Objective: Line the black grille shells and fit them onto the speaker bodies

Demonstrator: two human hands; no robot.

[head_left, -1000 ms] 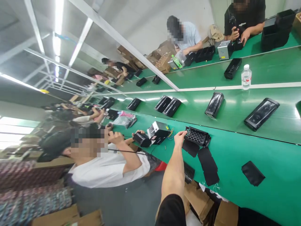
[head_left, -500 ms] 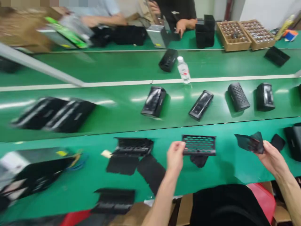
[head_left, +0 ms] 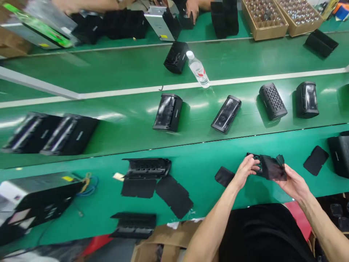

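My left hand [head_left: 245, 171] grips the left end of a black slotted grille panel [head_left: 257, 164], its fingers partly spread over the slots. My right hand [head_left: 294, 182] holds a thin, see-through black mesh sheet [head_left: 272, 169] by its right side. The sheet lies over the panel's right part and hides it; one corner sticks up. Whether the right fingers also touch the panel is hidden. On the green bench [head_left: 207, 203], a small black pad [head_left: 225, 176] lies left of my left hand. Another black pad [head_left: 316, 160] lies right of my right hand.
Black grille shells [head_left: 148, 168] and flat black sheets [head_left: 174, 196] lie to the left. Black speaker-like units [head_left: 168, 112] and a water bottle [head_left: 198, 70] stand on the green belt beyond. A metal-cased box [head_left: 43, 193] sits far left. Co-workers' hands [head_left: 192, 9] show across.
My left hand has carried the grille panel rightward, and my right hand has brought the mesh sheet left onto it. The pad formerly behind the panel is now uncovered. The view has shifted.
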